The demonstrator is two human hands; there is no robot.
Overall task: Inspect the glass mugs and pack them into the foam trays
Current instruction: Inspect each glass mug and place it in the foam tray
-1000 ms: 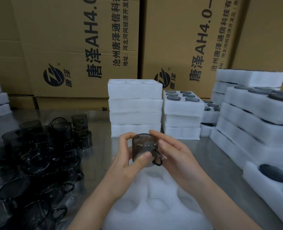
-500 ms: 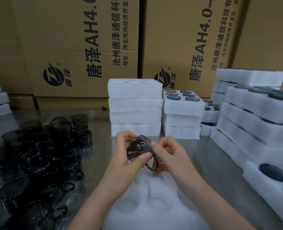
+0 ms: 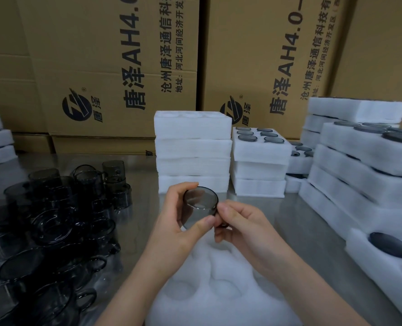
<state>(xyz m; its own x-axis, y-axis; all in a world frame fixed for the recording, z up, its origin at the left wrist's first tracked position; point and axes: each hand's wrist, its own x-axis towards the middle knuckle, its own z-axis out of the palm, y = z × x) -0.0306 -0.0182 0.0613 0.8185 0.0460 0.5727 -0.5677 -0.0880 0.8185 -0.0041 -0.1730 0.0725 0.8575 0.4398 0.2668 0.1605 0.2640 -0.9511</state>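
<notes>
Mug [image 3: 200,208] tipped since earlier, round smoky-grey base facing camera; left hand [image 3: 178,222] grips body, right hand [image 3: 240,222] pinches handle.

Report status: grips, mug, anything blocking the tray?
Left grip and right grip both hold the smoky glass mug, tilted. Foam tray below, visible pockets empty. Nothing in the way.

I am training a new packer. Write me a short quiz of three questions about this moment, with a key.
1. True or false: the held glass mug already sits in the front foam tray.
2. The loose mugs stand at the person's: A) left; B) right.
3. Fill in: the mug is held by ___ hands.
Key: 1 false; 2 A; 3 both, left hand and right hand.
</notes>
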